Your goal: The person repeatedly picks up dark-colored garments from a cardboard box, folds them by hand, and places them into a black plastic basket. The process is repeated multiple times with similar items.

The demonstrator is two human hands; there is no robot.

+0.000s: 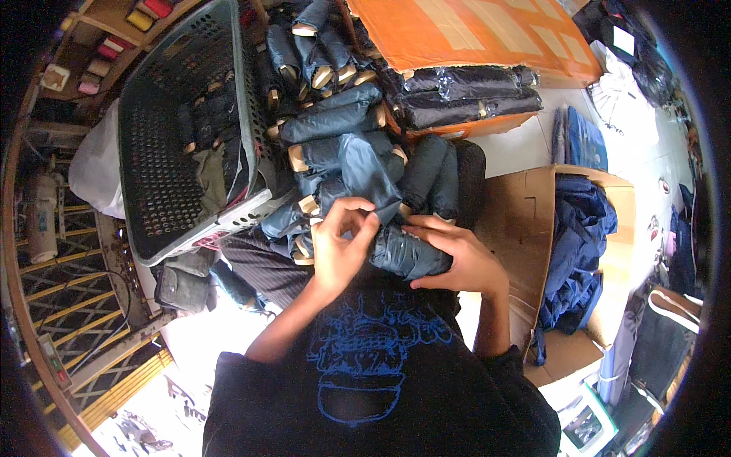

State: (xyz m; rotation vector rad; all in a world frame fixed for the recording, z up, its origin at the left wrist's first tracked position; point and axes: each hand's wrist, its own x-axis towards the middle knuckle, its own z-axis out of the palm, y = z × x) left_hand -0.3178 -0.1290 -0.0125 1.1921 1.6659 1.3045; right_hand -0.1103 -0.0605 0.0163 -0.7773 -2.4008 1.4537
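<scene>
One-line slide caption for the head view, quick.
Both hands, left hand and right hand, grip a bagged dark garment beside a grey basket.

Dark navy folded garment in clear plastic bag (pixel 403 251), lying on lap, crinkled.

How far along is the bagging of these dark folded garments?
Many bagged garments already lie piled beside the grey basket. The left hand and right hand are working on one bagged garment. Loose blue clothes wait in the cardboard box.
</scene>
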